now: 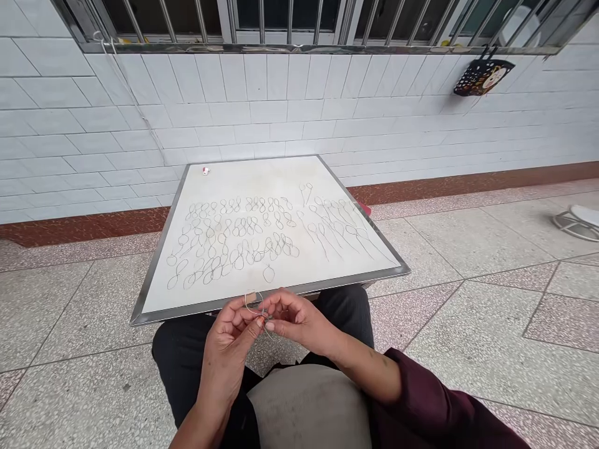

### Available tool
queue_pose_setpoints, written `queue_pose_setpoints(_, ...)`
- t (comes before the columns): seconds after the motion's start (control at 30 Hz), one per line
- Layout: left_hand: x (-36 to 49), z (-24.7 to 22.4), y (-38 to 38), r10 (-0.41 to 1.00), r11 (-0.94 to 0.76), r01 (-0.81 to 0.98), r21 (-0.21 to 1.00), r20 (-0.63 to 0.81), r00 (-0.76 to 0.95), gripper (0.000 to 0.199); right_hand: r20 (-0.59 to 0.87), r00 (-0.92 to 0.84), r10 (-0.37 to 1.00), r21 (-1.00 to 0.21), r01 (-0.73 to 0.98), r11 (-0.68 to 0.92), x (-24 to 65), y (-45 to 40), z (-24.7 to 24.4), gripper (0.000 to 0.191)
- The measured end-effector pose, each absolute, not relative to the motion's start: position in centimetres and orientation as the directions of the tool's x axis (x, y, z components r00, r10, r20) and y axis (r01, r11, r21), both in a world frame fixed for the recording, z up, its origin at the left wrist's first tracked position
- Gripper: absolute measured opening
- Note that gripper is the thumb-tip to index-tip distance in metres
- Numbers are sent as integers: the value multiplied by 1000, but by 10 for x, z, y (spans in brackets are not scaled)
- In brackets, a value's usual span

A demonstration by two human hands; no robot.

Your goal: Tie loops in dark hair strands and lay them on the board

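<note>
Just in front of the table's near edge, my left hand (229,343) and my right hand (299,321) meet at the fingertips. Both pinch a thin looped wire (246,304), whose round loop stands up above the fingers while a short end pokes out below. Where the wire crosses between the thumbs, the fingers hide its detail. A bandage-like tan strip (251,298) shows on a left fingertip. On the white table (253,178) right beyond my hands lies a single wire loop (268,274).
Rows of twisted wire loops (238,255) cover the table's left and middle. Longer wires with one loop and straight tails (327,234) lie at the right. A small red-and-white object (206,171) sits at the far left corner. A stool (580,221) stands at right; a bag (484,76) hangs from the window bars.
</note>
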State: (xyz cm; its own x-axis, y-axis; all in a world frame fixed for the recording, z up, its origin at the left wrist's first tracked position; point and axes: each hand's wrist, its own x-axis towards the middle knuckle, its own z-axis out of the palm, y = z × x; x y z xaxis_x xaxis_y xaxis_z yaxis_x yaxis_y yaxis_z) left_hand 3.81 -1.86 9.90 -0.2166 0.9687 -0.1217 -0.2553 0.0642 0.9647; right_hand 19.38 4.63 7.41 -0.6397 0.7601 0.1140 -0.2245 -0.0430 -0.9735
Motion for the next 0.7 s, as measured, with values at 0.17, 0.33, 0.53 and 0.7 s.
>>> queue_pose_setpoints(0.17,39,99,-17,961,84,-273,958,-150,-231,43,121,-630,767,-972,-231,-36,196,47,70,32)
queue_pose_setpoints(0.33,39,98,-15,953,92,-292,952,-169,-250,42,99,-665,740,-965,-245,-91,199,47,70,34)
queue_pose_setpoints(0.53,39,95,-12,954,104,-298,949,-180,-239,38,-21,-646,763,-964,-188,-186,196,49,69,36)
queue_pose_setpoints(0.7,38,92,-10,955,112,-289,951,-184,-233,36,-56,-628,777,-966,-163,-201,195,50,68,38)
